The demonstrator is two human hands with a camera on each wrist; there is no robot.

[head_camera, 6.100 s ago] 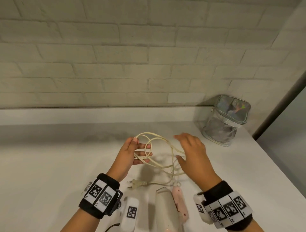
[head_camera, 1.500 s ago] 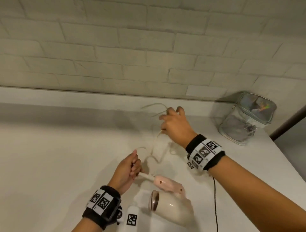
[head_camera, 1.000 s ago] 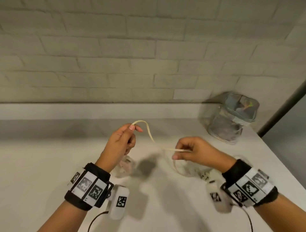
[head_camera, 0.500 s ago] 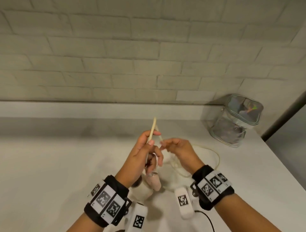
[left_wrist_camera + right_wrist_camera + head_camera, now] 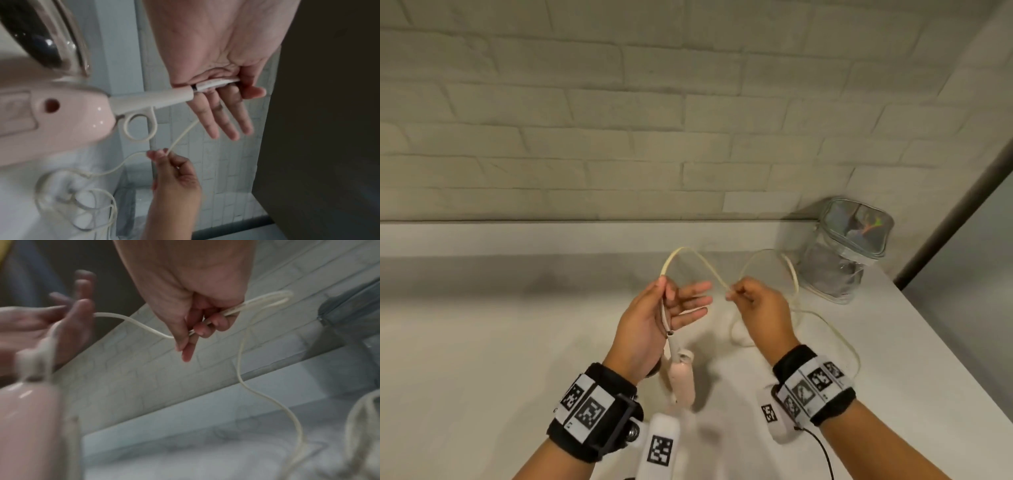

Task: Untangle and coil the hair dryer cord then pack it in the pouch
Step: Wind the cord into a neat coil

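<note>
The pink hair dryer (image 5: 681, 380) hangs by its cream cord (image 5: 688, 255) under my left hand (image 5: 671, 298). That hand's thumb pins the cord near the dryer's stiff cord sleeve (image 5: 154, 100) against the palm, and its other fingers are spread straight. An arc of cord rises between the two hands. To the right, my right hand (image 5: 732, 294) pinches the cord between thumb and fingertips, seen close in the right wrist view (image 5: 185, 337). The remaining cord (image 5: 835, 335) loops down onto the counter. The clear pouch (image 5: 846, 250) stands at the back right, apart from both hands.
Below the hands lies the white counter (image 5: 482, 342), with a brick wall (image 5: 619, 102) behind it. Its right edge (image 5: 945, 342) drops off past the pouch. Loose cord loops (image 5: 82, 203) lie on the counter under the right hand.
My right hand has moved right, away from the left, drawing an arc of cord out between them. The left hand's fingers have spread and the dryer now hangs lower.
</note>
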